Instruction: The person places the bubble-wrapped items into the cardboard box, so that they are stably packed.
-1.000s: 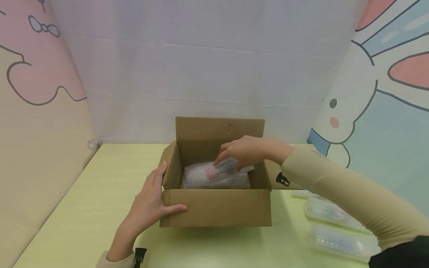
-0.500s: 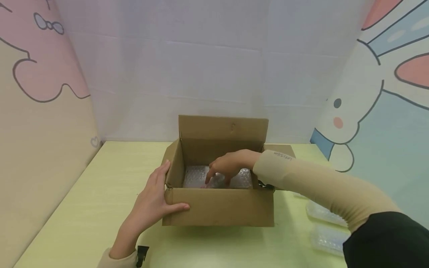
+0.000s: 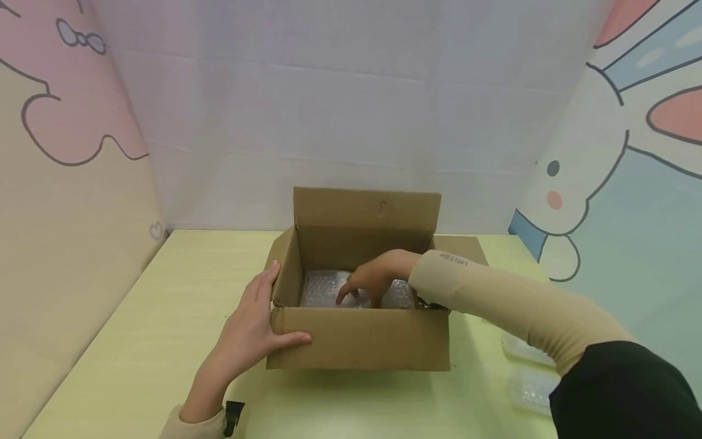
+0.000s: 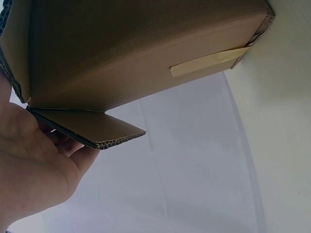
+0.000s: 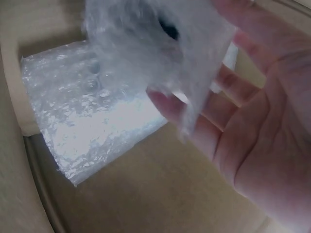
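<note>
An open cardboard box [image 3: 362, 340] stands on the table with its flaps folded out. My left hand [image 3: 241, 326] grips its near left corner, thumb along the front flap; the left wrist view has the fingers behind a side flap [image 4: 92, 126]. Inside the box is my right hand [image 3: 378, 274]. In the right wrist view it holds a bubble-wrapped pack [image 5: 131, 48] between thumb and fingers, a dark spot showing through the wrap. Below that pack, another bubble-wrapped pack [image 5: 92, 131] lies on the box floor. What the wraps contain is unclear.
Bubble-wrapped packs [image 3: 532, 390] lie on the pale yellow table [image 3: 164, 329] right of the box, partly hidden by my right arm. A white wall [image 3: 351, 122] rises behind the box, and cartoon-printed walls flank both sides. A tape strip [image 4: 209, 61] marks the box side.
My right hand has moved down and slightly left into the box with the pack, whose pink part no longer shows. The left hand keeps its grip on the corner.
</note>
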`<state>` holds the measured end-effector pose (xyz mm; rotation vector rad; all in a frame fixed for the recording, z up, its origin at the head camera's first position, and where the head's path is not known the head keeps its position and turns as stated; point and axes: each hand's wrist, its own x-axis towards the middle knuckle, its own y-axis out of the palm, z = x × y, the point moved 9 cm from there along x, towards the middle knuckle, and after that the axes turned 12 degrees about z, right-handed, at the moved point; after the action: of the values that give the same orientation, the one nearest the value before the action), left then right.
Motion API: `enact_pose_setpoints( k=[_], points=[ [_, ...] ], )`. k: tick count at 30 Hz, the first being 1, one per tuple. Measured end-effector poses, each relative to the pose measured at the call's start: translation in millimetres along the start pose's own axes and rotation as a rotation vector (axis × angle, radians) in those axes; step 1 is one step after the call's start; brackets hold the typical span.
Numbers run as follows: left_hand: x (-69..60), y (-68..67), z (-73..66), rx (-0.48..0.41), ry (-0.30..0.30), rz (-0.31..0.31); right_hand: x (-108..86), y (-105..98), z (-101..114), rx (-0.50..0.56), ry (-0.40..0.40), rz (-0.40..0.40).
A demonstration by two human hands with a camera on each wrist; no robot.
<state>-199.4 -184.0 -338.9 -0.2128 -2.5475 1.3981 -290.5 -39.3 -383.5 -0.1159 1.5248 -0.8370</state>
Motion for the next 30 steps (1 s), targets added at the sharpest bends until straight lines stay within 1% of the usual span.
enact_pose_setpoints(
  k=[5,8,12,15,17,19,22,24,27,30],
  points=[
    [-0.7,-0.7,1.2,-0.001,0.006,0.0,6.4,7,-1,-0.004,-0.008,0.045],
    [-0.6,-1.2,0.4,0.0,0.01,-0.001,5.8,7,-2,0.022,-0.006,0.043],
    [-0.4,-1.5,0.2,0.004,0.01,-0.002,-2.7,3,-4,0.077,-0.009,0.02],
    [0.0,-1.2,0.4,0.005,0.014,-0.004,-17.1,-7,-6,0.14,-0.038,-0.021],
    [0.1,-0.5,0.7,0.001,0.019,-0.003,-32.3,-17,-8,0.197,-0.07,-0.068],
    [0.0,0.0,1.6,-0.005,0.023,-0.004,-52.4,-28,-10,0.237,-0.096,-0.133],
    [-0.6,-0.7,4.2,-0.014,0.021,-0.007,-89.1,-43,-13,0.28,-0.131,-0.253],
    [-0.5,-1.3,5.9,-0.019,0.017,-0.009,-115.8,-49,-16,0.288,-0.141,-0.34],
    [-0.2,-1.7,7.1,-0.023,0.018,-0.01,-153.8,-47,-27,0.357,-0.152,-0.454],
    [-0.7,-1.7,7.9,-0.025,0.02,-0.008,-188.4,-34,-47,0.438,-0.12,-0.567]
  ],
)
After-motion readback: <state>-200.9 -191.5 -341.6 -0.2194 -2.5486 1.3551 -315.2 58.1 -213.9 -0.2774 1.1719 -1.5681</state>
